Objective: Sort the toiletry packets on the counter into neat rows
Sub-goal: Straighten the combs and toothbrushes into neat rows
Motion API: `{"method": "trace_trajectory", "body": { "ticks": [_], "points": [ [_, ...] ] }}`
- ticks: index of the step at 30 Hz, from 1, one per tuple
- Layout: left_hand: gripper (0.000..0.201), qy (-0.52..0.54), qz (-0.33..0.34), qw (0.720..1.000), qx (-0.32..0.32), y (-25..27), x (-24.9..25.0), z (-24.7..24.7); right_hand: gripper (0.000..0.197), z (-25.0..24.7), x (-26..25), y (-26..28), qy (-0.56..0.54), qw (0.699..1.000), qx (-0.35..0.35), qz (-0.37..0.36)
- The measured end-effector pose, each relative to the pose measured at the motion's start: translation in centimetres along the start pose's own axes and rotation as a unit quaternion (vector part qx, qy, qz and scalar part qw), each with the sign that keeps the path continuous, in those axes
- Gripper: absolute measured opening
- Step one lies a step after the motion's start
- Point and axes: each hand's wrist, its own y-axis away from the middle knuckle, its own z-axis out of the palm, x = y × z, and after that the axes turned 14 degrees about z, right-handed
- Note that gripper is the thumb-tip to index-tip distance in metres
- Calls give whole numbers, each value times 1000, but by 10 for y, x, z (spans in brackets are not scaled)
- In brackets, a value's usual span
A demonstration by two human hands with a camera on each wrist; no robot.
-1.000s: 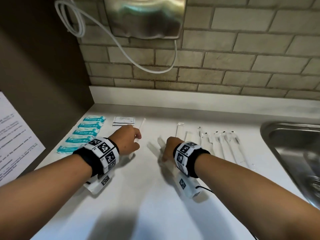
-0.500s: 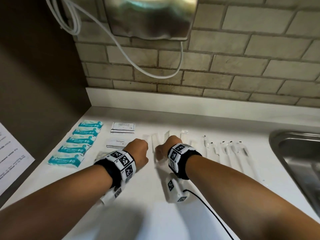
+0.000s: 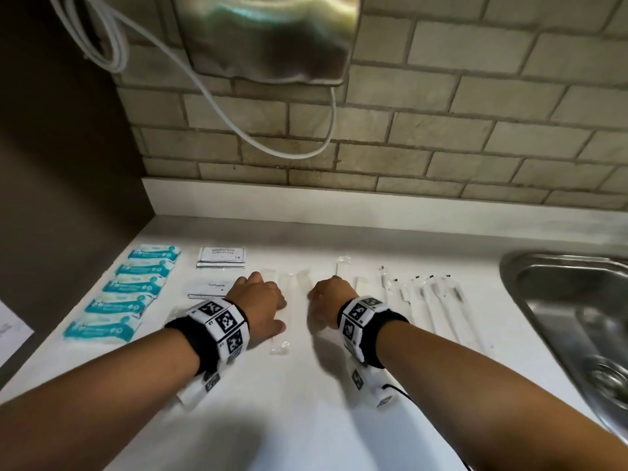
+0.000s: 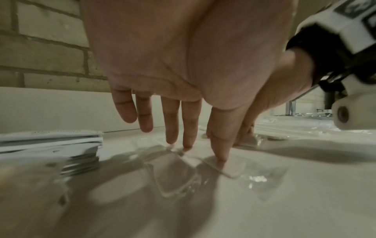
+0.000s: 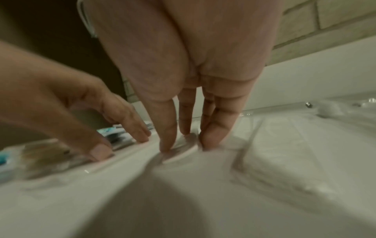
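Several long clear packets (image 3: 299, 282) lie side by side in the middle of the white counter (image 3: 306, 419). My left hand (image 3: 261, 300) rests on their left side, its straight fingers (image 4: 187, 143) pointing down with the tips touching the clear film (image 4: 230, 167). My right hand (image 3: 328, 294) is just to the right, its straight fingertips (image 5: 167, 145) pressing on a clear packet (image 5: 179, 151). Neither hand grips anything. A column of teal packets (image 3: 136, 287) lies at the far left, with white sachet stacks (image 3: 222, 258) beside it.
Wrapped long-handled items (image 3: 428, 300) lie in a row right of my right hand. A steel sink (image 3: 571, 317) sits at the right edge. A brick wall with a metal dispenser (image 3: 268, 35) and cable rises behind. The left wrist view shows the sachet stack (image 4: 50, 145).
My left hand has moved right, away from the white sachets, onto the clear packets. My right hand has shifted slightly, and the clear packets now lie between and under both hands.
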Motion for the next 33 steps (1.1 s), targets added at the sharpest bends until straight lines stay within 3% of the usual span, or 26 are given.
{"method": "trace_trajectory", "body": {
  "ticks": [3, 7, 9, 12, 15, 19, 25, 33],
  "points": [
    [61, 0, -14, 1000, -12, 2, -5, 4, 50, 5, -1, 2, 61, 998, 22, -14],
    [43, 2, -5, 1000, -6, 6, 10, -10, 38, -1, 8, 9, -58, 998, -14, -30],
    [37, 14, 16, 999, 25, 2, 20, -20, 32, -7, 18, 14, -100, 994, 20, -31],
    [33, 34, 52, 996, 66, -13, 39, -32, 31, -17, 42, 20, -11, 997, 77, -17],
    [34, 50, 77, 992, 92, -36, 63, -34, 39, -22, 67, 28, 117, 990, 74, -19],
    [33, 105, 44, 992, 48, -67, 86, -26, 44, -16, 89, 33, 163, 983, 69, -48],
    [47, 68, 1, 996, 51, -84, 109, -17, 31, -10, 93, 30, 24, 999, 45, 15],
    [38, 80, -82, 993, 36, -77, 117, -24, 29, 1, 86, 26, -19, 998, 58, 34]
  ]
}}
